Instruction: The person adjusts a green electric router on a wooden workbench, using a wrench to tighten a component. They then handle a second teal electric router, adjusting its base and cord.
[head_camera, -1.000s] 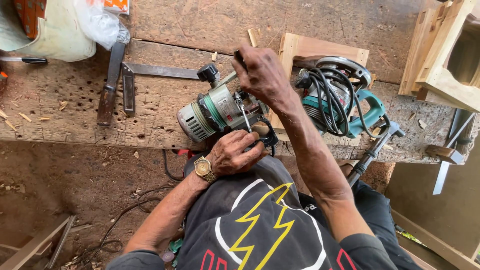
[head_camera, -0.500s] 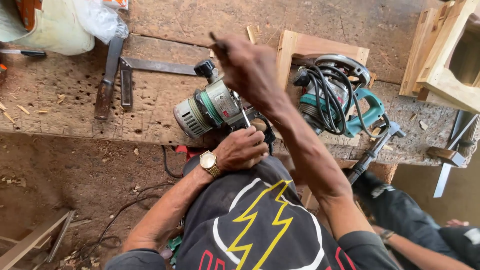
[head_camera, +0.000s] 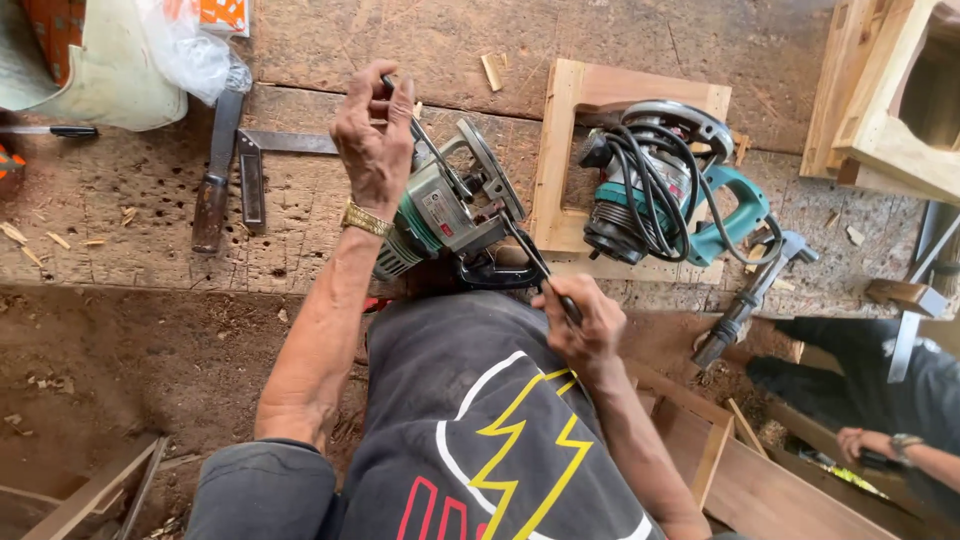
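Left grip (head_camera: 375, 135) is up over the worktop (head_camera: 120, 250), fingers pinched together on a thin dark rod-like bit near the top of the grey-green router (head_camera: 440, 210); can't tell exactly what that bit is. That router is my landmark for everything else. It's lying tilted on its side at the near edge of the worktop, round base plate facing away from me and to the right.

Left of the router there's a metal square (head_camera: 262, 165) lying flat with a dark-handled tool (head_camera: 213, 185) just beside it, and further left a white plastic bag (head_camera: 185, 50) near the back corner.

Right grip (head_camera: 580, 325) sits below and right of the router, off the worktop edge and over my dark shirt, closed around a slim dark tool (head_camera: 535, 262) whose shaft runs up to the router's base.

Right of the router is a pale wooden frame (head_camera: 560, 150), and on it a teal circular saw (head_camera: 670, 190) with its black cord coiled on top. Further right, a hammer (head_camera: 752, 298) hangs over the worktop edge. Far right of all that, another person's hand (head_camera: 858, 440) is down low.
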